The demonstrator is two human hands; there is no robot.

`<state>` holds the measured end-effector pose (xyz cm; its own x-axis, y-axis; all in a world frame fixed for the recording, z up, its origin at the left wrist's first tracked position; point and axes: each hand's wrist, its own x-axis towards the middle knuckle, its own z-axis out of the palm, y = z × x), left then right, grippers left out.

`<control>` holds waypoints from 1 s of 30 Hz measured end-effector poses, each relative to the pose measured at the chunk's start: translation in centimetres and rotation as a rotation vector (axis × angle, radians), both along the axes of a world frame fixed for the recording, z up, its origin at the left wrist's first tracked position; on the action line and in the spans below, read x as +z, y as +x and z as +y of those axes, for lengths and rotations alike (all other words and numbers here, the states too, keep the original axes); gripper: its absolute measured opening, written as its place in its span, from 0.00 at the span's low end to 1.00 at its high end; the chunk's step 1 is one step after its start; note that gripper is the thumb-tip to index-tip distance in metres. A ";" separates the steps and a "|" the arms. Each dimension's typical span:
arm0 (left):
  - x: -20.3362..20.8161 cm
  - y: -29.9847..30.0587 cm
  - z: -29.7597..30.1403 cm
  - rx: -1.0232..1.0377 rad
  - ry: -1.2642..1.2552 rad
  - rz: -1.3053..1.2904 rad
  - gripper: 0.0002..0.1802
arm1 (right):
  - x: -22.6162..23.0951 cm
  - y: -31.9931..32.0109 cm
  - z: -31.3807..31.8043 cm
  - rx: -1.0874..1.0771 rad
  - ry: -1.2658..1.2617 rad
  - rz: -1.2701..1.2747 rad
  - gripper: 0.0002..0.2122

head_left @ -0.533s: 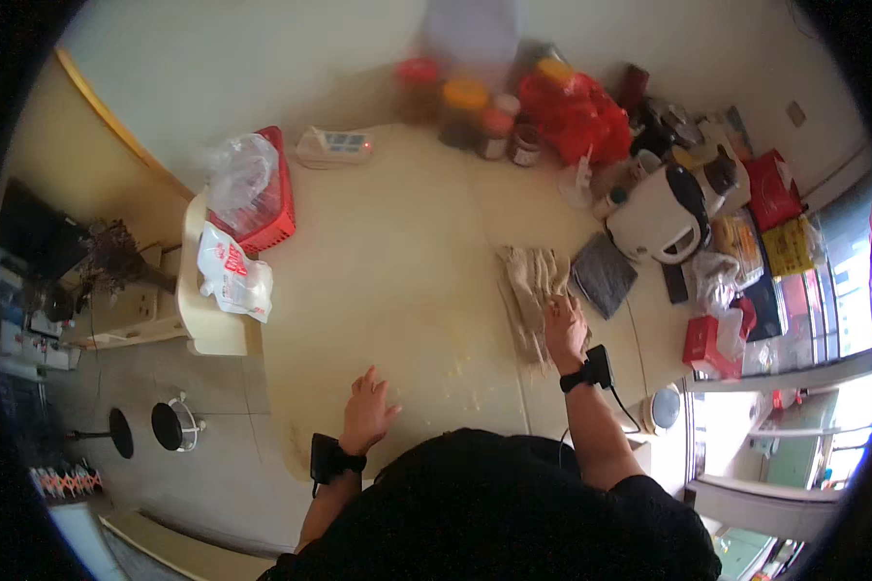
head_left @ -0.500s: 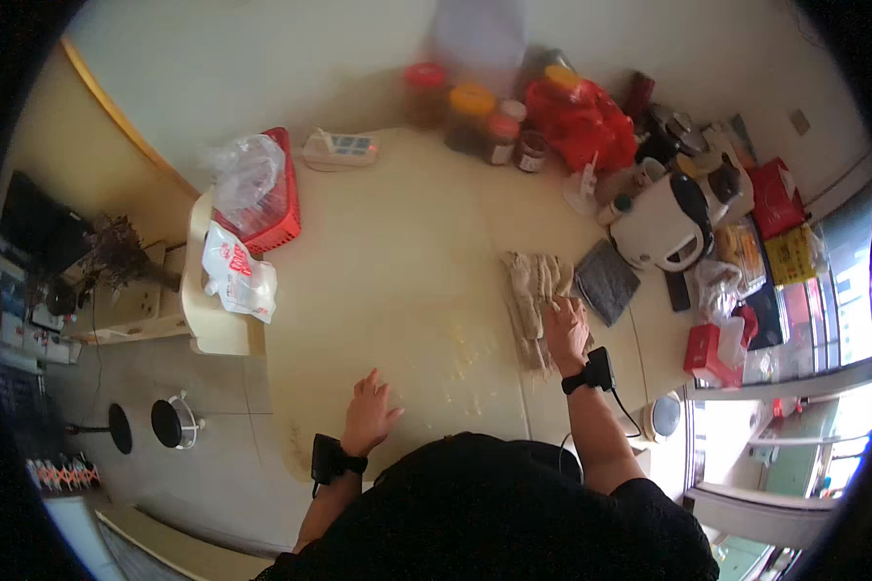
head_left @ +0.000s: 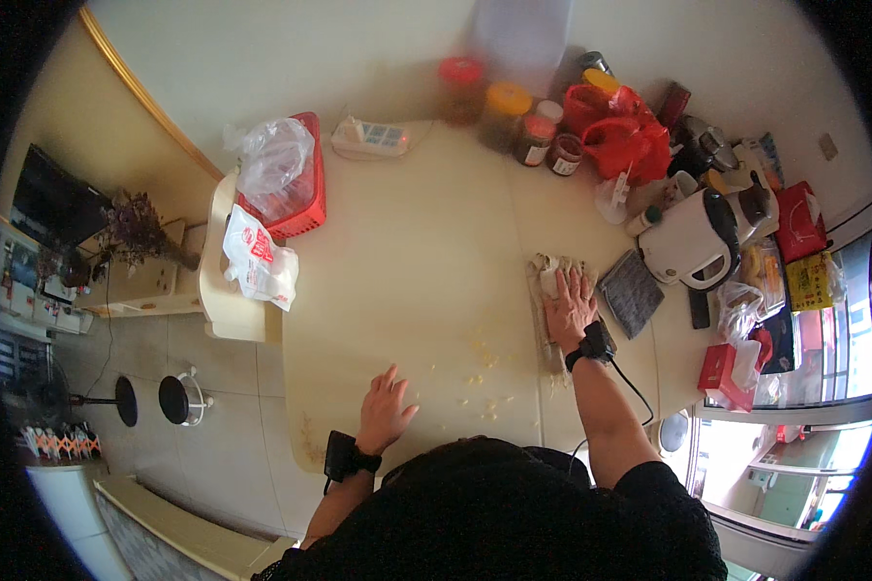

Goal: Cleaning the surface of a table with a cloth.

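From the middle of the cream table, a red rectangular plastic basket lies at ten o'clock, a round yellow-lidded jar at twelve; near three, a square grey cloth lies just beside a rumpled beige cloth.

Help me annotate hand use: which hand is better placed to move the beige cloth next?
Probably the right hand: it rests on the beige cloth, while the left hand is well away to its left.

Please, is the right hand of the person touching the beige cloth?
Touching. The head view shows the right hand laid palm down on the beige cloth, covering part of it, with no gap visible between them.
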<state>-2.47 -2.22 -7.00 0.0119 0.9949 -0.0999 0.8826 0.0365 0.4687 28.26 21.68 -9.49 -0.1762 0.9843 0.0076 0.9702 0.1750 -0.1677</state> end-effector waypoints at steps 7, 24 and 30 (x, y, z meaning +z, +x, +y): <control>0.7 -0.5 0.7 -0.002 -0.103 -0.040 0.27 | -0.7 0.1 0.1 -0.018 0.044 -0.012 0.27; 0.6 -0.3 0.7 0.028 -0.155 -0.022 0.30 | 0.9 0.5 -3.7 0.041 0.033 0.014 0.30; 1.1 -0.1 0.9 0.044 -0.193 -0.054 0.31 | 1.1 0.9 -4.9 0.037 0.022 -0.020 0.33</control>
